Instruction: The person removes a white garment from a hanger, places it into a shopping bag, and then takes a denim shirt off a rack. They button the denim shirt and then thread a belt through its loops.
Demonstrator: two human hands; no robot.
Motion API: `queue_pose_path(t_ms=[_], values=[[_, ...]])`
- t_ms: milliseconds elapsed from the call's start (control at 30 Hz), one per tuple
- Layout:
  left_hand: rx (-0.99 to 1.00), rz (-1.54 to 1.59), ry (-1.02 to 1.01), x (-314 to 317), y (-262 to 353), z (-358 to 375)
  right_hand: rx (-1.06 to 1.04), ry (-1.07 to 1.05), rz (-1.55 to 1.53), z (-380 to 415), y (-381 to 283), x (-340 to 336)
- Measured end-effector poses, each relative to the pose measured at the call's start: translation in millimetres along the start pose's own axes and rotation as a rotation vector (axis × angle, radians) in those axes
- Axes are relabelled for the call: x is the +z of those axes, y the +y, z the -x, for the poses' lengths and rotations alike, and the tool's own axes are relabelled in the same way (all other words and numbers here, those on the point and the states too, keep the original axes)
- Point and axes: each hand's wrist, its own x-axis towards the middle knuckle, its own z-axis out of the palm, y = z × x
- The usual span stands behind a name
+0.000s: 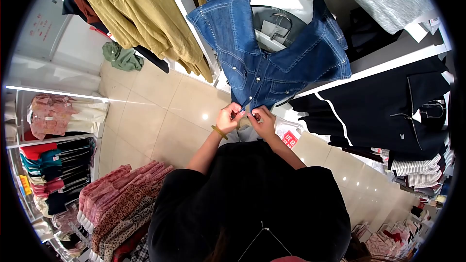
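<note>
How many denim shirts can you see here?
1. The blue denim shirt hangs on a hanger straight ahead, with the left hand and right hand together at its lower front edge. Others may be hidden among the racks.

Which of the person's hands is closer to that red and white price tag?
Right. The right hand grips the denim shirt hem just beside the price tag; the left hand is farther away.
</note>
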Motion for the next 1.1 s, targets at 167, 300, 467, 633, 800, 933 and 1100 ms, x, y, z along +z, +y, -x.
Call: queue_pose_path(t_ms=[167,300,467,633,800,933,1100], values=[[0.094,0.099,-0.06,5,-2,0,0.09,-0.062,-0.118,-3,-1,1],[0.083,0.167,-0.066,8,-5,1,0.216,-0.084,-0.392,-1,1,4],[0.043,0.273,-0.025,14,11,0,0.326,-0.126,-0.528,-2,2,0],[0.065,0.307,0.006,18,25,1,0.294,0.028,-0.488,-4,1,3],[0.08,0.315,0.05,21,34,2,0.179,0.08,-0.137,-11,-9,-5],[0.089,0.242,0.087,26,31,1,0.178,0.043,-0.074,-11,-10,-2],[0.114,0.074,0.211,29,33,1,0.204,0.014,-0.18,-8,-4,-3]])
